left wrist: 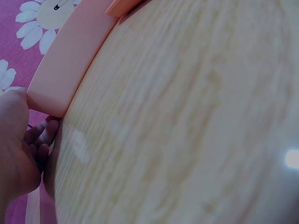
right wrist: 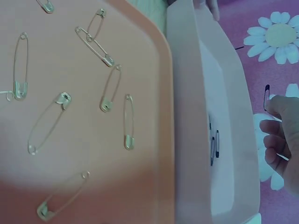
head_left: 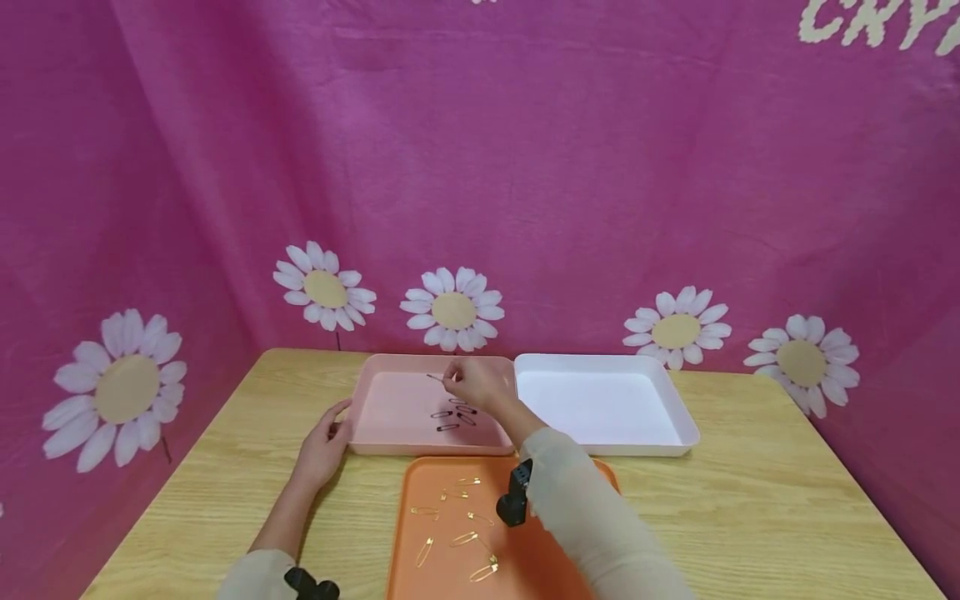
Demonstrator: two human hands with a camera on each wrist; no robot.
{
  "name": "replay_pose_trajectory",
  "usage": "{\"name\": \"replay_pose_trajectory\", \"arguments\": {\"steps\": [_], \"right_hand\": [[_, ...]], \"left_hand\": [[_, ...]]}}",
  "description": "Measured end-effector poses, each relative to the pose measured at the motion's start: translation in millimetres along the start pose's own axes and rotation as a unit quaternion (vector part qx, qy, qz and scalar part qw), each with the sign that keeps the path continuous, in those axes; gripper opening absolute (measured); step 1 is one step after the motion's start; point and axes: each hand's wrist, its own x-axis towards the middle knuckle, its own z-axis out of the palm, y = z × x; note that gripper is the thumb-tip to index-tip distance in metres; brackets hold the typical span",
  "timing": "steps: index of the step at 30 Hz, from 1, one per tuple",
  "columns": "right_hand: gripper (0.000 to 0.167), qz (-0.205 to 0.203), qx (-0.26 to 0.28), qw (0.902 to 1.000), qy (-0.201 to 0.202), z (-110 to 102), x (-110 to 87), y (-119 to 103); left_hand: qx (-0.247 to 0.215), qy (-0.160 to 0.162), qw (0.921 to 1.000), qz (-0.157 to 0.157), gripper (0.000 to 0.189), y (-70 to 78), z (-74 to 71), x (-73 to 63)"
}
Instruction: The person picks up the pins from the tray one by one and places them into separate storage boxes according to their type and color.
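Rests the left hand [head_left: 322,446], fingers loosely bent, against the near-left corner of the pink tray [head_left: 393,417]. Well right of it, pinches a dark safety pin [right wrist: 266,91] in the right hand [head_left: 476,385] above that tray; makes out its loop only from the right wrist. Finds dark pins [head_left: 447,427] lying below the right hand, gold pins [right wrist: 106,104] nearer on the orange tray [head_left: 450,581], and rightward the white tray [head_left: 600,408], whole only from the head.

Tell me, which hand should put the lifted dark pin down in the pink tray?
Probably the right hand: it pinches the dark pin above the pink tray, while the left hand rests at that tray's side.
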Motion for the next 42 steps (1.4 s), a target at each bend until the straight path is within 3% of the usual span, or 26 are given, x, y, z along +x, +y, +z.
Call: {"name": "replay_pose_trajectory", "arguments": {"steps": [9, 28, 42], "right_hand": [[0.01, 0.035, -0.023, 0.999, 0.016, 11.6, 5.1, -4.7], [0.008, 0.075, -0.025, 0.9969, -0.002, 27.5, 5.8, -3.6], [0.022, 0.05, -0.065, 0.9966, 0.006, 13.9, 1.2, 7.3]], "left_hand": [[-0.006, 0.001, 1.0, -0.001, 0.044, -1.9, 0.3, 0.3], [0.001, 0.007, 1.0, 0.005, 0.043, -1.8, 1.0, 2.2], [0.005, 0.002, 1.0, 0.004, 0.044, -0.8, 1.0, 2.0]]}}
